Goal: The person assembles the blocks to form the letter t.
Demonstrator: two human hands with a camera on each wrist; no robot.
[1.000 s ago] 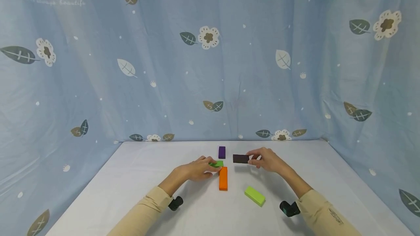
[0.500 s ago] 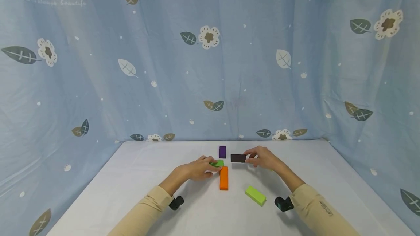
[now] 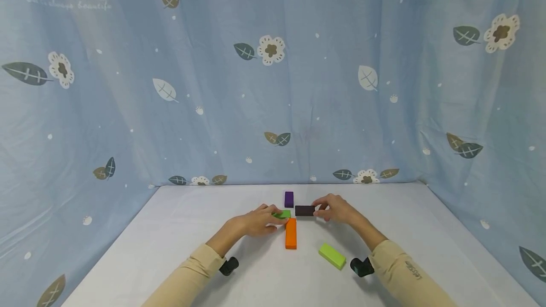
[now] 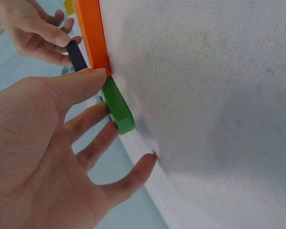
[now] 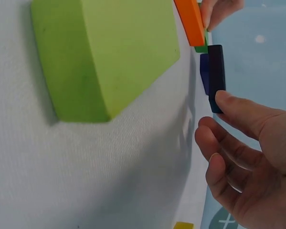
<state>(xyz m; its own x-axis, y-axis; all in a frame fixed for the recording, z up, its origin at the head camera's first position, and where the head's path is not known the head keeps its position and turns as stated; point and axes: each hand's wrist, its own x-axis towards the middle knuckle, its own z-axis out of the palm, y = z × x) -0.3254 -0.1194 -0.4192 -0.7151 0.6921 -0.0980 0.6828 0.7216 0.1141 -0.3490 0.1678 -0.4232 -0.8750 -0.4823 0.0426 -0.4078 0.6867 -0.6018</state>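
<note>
My left hand [image 3: 256, 221] pinches a green block [image 3: 283, 213] with thumb and fingers; in the left wrist view the green block [image 4: 116, 106] lies at the end of an orange block [image 4: 92, 36]. My right hand [image 3: 337, 208] grips one end of a black block [image 3: 304, 211] between thumb and fingers. The black block's other end points left at the green one, with a narrow gap between them in the head view. Just behind stands a purple block [image 3: 289, 199]. The orange block [image 3: 291, 233] extends from the green one toward the front.
A lime-green block [image 3: 332, 256] lies slanted on the white tabletop [image 3: 264, 278], nearer the front right. Part of a yellow block [image 5: 184, 225] shows at the bottom of the right wrist view. A blue patterned curtain [image 3: 204, 136] surrounds the table's back and sides.
My right hand has carried the black block leftward and slightly down, closer to the green block. The left hand and the other blocks have stayed in place.
</note>
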